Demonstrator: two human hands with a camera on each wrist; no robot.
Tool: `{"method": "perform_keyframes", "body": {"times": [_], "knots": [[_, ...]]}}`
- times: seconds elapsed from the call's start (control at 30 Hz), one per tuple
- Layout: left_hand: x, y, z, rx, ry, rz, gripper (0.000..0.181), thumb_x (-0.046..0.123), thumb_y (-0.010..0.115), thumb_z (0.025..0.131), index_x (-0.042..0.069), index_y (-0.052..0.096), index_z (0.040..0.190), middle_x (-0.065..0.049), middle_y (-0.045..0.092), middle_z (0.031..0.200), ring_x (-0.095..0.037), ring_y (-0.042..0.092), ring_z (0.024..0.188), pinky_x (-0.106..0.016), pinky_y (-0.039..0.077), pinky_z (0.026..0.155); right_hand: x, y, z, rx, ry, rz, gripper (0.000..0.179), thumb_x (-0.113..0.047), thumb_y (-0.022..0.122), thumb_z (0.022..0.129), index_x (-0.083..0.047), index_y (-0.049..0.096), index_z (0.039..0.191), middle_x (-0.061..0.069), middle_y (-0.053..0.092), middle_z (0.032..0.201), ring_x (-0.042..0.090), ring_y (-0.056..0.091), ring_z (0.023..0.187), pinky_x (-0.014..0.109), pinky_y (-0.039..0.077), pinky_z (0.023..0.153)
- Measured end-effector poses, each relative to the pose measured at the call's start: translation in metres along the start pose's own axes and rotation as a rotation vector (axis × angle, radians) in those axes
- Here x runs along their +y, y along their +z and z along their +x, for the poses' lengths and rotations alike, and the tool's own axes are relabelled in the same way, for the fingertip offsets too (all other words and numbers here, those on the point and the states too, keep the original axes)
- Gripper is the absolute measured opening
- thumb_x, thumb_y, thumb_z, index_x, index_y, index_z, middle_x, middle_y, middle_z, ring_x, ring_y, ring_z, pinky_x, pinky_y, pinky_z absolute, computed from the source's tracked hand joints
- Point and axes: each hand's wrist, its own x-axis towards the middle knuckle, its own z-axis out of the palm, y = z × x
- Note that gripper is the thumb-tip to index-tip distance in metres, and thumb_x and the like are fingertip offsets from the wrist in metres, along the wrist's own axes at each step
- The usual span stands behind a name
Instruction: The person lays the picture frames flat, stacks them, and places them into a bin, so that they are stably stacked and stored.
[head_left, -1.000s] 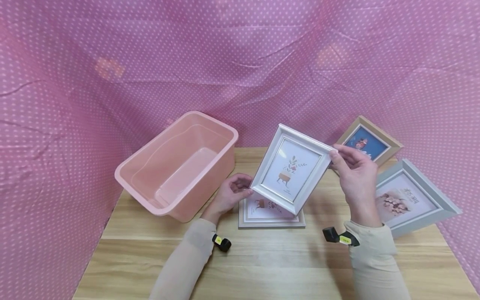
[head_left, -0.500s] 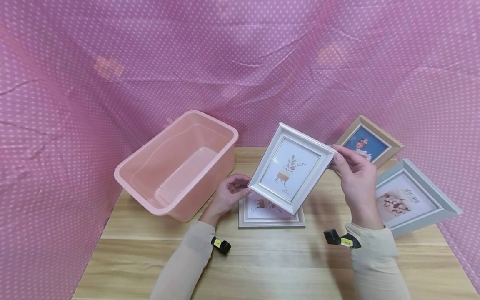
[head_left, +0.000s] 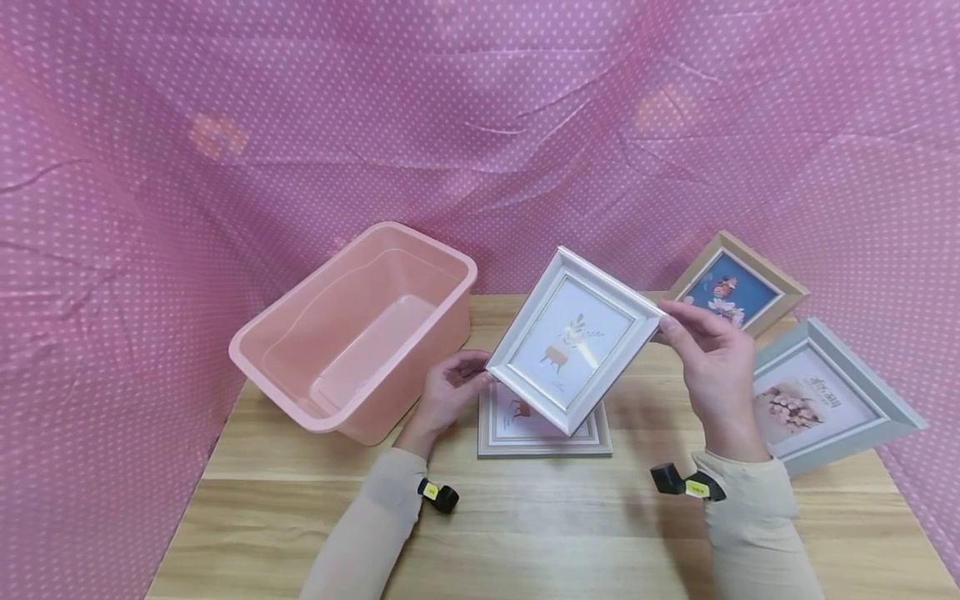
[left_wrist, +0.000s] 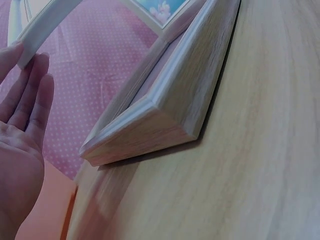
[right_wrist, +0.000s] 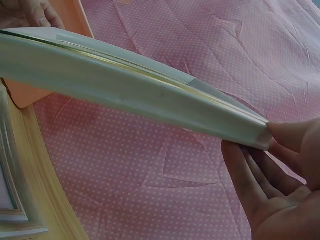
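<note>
Your left grip and right grip pinch opposite corners of the white frame, tilted above a second frame on the counter: probably light, stiff, slick-faced, perhaps breakable, best held by its edges.

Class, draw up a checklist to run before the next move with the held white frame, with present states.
1. Left hand pinching a corner of the white frame: ok.
2. Right hand pinching the opposite corner: ok.
3. White frame held off the lower frame: ok.
4. White frame free of glare: not ok, bright streak on it.
5. Pink tub uncovered: ok.
6. White frame's back undamaged: cannot tell, out of sight.
</note>
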Motion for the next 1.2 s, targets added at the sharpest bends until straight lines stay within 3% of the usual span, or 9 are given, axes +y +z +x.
{"method": "perform_keyframes", "body": {"times": [0.27,0.43,0.7,0.93,1.2], "knots": [[0.0,0.001,-0.001,0.06,-0.018,-0.027,0.037,-0.008,0.074,0.094,-0.021,0.062,0.126,0.012,0.077,0.107,-0.01,0.074,0.098,-0.026,0.066,0.088,0.001,-0.004,-0.004,-0.027,0.031,-0.02,0.025,0.007,0.068,0.101,0.017,0.071,0.123,-0.001,0.085,0.104,0.01,0.082,0.082,0.023,0.066,0.087],[0.001,0.003,0.001,0.088,0.001,-0.077,0.035,-0.012,0.07,0.094,-0.023,0.061,0.126,0.009,0.079,0.104,-0.01,0.075,0.091,-0.027,0.067,0.086,0.003,-0.008,-0.005,-0.056,0.054,-0.012,0.028,0.006,0.067,0.102,0.017,0.069,0.127,-0.002,0.085,0.107,0.011,0.083,0.084,0.023,0.065,0.09],[-0.001,0.008,0.001,0.17,-0.006,-0.113,0.035,-0.017,0.067,0.093,-0.026,0.059,0.126,0.012,0.08,0.109,-0.008,0.076,0.093,-0.026,0.067,0.088,0.011,-0.017,-0.011,-0.129,0.036,0.002,0.033,0.007,0.067,0.102,0.019,0.065,0.132,0.0,0.081,0.124,0.012,0.083,0.09,0.024,0.064,0.096],[-0.005,0.01,0.0,0.235,-0.045,-0.135,0.037,-0.016,0.066,0.095,-0.026,0.058,0.129,0.011,0.079,0.107,-0.007,0.077,0.095,-0.022,0.065,0.09,0.016,-0.022,-0.014,-0.156,0.021,-0.014,0.031,0.009,0.069,0.099,0.023,0.065,0.127,-0.001,0.082,0.122,0.01,0.082,0.096,0.024,0.064,0.094],[-0.007,0.012,-0.001,0.309,-0.12,-0.199,0.038,-0.014,0.066,0.095,-0.024,0.055,0.13,0.007,0.079,0.103,-0.01,0.078,0.095,-0.027,0.067,0.09,0.02,-0.025,-0.02,-0.117,0.079,-0.11,0.027,0.005,0.076,0.097,0.015,0.073,0.122,-0.005,0.083,0.115,0.004,0.081,0.099,0.016,0.062,0.092]]}}
